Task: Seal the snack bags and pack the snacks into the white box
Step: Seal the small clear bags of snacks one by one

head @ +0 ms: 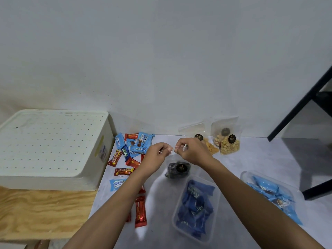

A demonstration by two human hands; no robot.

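Bag: clear snack bag (177, 169) w/ dark cookies, on desk (251, 164) below both hands.
Grip: left hand (158, 154) & right hand (191, 151) pinching its top strip.
Risk: seal may stay partly open; bag could tip.
Box: white box (52, 146) lid on, far left.

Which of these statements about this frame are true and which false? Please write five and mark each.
1. Both hands pinch the top edge of the clear bag of dark cookies. True: left hand and right hand hold it in a fingertip grip.
2. The white box stands open. False: its perforated lid is on.
3. Dark blue packets fill the clear tub near the right forearm. True.
4. The bags of nuts lie inside the box. False: they stand on the table by the wall.
5. Red wrapped bars lie on the table. True.
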